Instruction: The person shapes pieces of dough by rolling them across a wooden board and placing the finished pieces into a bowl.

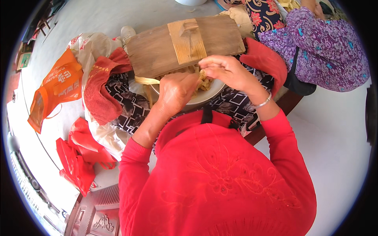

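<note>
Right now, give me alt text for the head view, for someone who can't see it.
A bare left hand and bare right hand work at flat yellowish strips over a round white dish. A long brown wooden board with a paler wooden crosspiece hides the dish's far side.

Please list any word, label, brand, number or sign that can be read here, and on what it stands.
Orange bag: pale printed characters, which I will not copy.
White plastic bag: red printing, too crumpled to read.
Red towel: yellowish marks, too blurred to read.
</note>
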`<state>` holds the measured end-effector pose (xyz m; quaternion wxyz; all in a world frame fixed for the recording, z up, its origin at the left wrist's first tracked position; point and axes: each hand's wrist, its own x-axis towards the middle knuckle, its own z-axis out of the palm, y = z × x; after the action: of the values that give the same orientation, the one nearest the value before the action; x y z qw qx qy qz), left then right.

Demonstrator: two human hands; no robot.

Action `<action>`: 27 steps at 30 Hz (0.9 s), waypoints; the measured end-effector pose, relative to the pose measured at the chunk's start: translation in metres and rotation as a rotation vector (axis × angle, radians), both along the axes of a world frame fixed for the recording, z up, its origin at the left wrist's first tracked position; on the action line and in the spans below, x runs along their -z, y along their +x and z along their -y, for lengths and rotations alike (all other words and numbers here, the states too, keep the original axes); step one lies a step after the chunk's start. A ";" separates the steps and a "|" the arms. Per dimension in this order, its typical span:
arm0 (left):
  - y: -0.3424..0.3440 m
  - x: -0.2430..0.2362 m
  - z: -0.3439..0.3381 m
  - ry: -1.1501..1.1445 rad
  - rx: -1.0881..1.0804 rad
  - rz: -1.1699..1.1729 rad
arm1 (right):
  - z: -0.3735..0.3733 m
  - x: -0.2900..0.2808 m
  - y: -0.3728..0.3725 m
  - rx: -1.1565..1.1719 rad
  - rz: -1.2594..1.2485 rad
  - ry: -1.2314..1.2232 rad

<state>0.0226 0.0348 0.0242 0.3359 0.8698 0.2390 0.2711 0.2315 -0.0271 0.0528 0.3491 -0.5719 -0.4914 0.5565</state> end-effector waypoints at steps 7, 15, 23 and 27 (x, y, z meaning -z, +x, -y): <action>0.007 0.000 -0.006 -0.338 -0.008 0.059 | -0.014 0.008 0.009 -0.086 -0.126 -0.001; 0.001 0.004 -0.007 -0.650 -0.023 0.038 | -0.005 0.012 0.012 0.077 -0.388 -0.283; 0.011 0.009 -0.033 -0.685 -0.015 -0.019 | -0.015 0.016 0.011 0.192 -0.177 -0.065; 0.008 0.008 -0.059 -0.587 -0.045 -0.120 | -0.029 0.020 0.003 0.288 -0.116 0.034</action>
<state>0.0305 0.0943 0.0165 0.5522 0.7443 0.3460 0.1459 0.2343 0.0021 0.0332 0.4627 -0.5974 -0.3926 0.5244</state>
